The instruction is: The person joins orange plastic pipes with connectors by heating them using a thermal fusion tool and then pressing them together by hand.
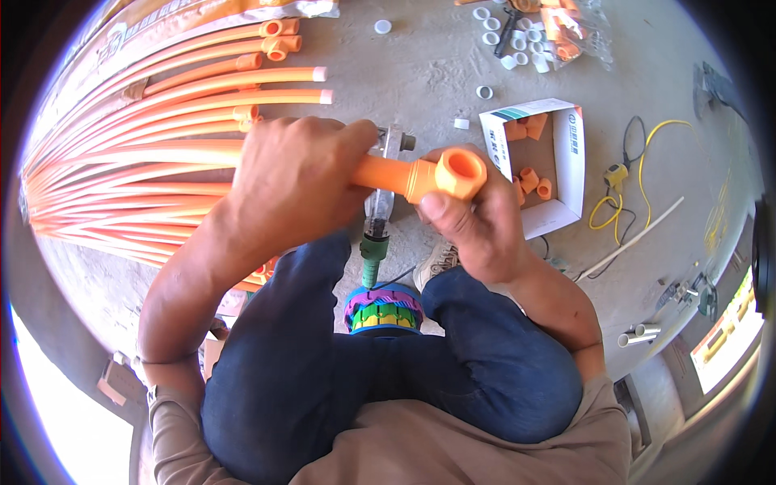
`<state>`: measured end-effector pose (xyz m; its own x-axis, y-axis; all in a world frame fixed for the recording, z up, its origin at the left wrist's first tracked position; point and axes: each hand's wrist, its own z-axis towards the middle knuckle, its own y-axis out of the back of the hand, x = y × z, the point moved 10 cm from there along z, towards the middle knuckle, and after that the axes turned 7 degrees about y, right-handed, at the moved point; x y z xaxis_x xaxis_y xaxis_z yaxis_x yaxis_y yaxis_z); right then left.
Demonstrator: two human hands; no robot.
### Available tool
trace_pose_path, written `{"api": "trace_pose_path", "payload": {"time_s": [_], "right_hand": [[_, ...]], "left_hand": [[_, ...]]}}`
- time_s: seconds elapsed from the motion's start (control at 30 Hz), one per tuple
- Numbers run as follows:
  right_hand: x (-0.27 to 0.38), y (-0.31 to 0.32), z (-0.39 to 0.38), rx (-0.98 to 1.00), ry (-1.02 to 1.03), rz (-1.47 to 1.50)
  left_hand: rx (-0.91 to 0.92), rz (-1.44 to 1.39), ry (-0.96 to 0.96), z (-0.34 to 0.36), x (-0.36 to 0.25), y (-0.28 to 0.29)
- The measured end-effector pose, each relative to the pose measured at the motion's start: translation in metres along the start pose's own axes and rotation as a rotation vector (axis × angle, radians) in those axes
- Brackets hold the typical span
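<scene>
My left hand [295, 174] is closed around an orange plastic pipe [381, 173], its knuckles facing up. At the pipe's right end sits an orange elbow fitting [444, 179], its round opening turned up. My right hand [485, 226] grips this elbow fitting, thumb on the near side and the other fingers mostly hidden behind it. Below the pipe, between my knees, stands a pipe welding tool [374, 246] with a metal head and a green handle; my hands and the pipe partly cover it.
Many orange pipes [162, 190] fan out at the left, some with fittings on. A white carton [570, 190] holds several orange fittings. White plastic rings [521, 44] lie beyond it, near a clear bag [594, 32]. A yellow cord [647, 170] is at right, a multicoloured stool [384, 309] between my legs.
</scene>
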<state>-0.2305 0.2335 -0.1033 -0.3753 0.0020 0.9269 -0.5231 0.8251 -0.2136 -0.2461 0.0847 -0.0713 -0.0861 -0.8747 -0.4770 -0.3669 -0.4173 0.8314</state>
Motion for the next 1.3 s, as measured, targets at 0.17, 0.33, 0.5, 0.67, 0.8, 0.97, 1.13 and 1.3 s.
{"api": "trace_pose_path", "payload": {"time_s": [0.17,0.33,0.5,0.67,0.8,0.97,1.13,1.3], "right_hand": [[-0.017,0.019,0.002,-0.034,-0.183,0.307],[-0.028,0.02,-0.001,-0.117,-0.163,0.362],[-0.025,0.019,-0.004,-0.108,-0.176,0.348],[-0.026,0.02,-0.006,-0.108,-0.167,0.36],[-0.029,0.018,-0.008,-0.155,-0.172,0.321],[-0.029,0.02,-0.008,-0.121,-0.149,0.302],[-0.031,0.021,-0.009,-0.126,-0.188,0.346],[-0.029,0.023,-0.008,-0.17,-0.154,0.293]], "left_hand": [[-0.038,0.194,0.065,0.011,0.044,-0.005],[0.021,0.211,0.102,0.017,0.045,-0.019],[0.045,0.218,0.101,0.014,0.041,-0.015],[0.139,0.222,0.169,0.012,0.038,-0.019],[0.131,0.227,0.12,0.009,0.035,-0.021],[0.134,0.24,0.146,0.011,0.035,-0.021],[0.121,0.254,0.133,0.011,0.032,-0.02],[0.111,0.254,0.16,0.01,0.034,-0.02]]}}
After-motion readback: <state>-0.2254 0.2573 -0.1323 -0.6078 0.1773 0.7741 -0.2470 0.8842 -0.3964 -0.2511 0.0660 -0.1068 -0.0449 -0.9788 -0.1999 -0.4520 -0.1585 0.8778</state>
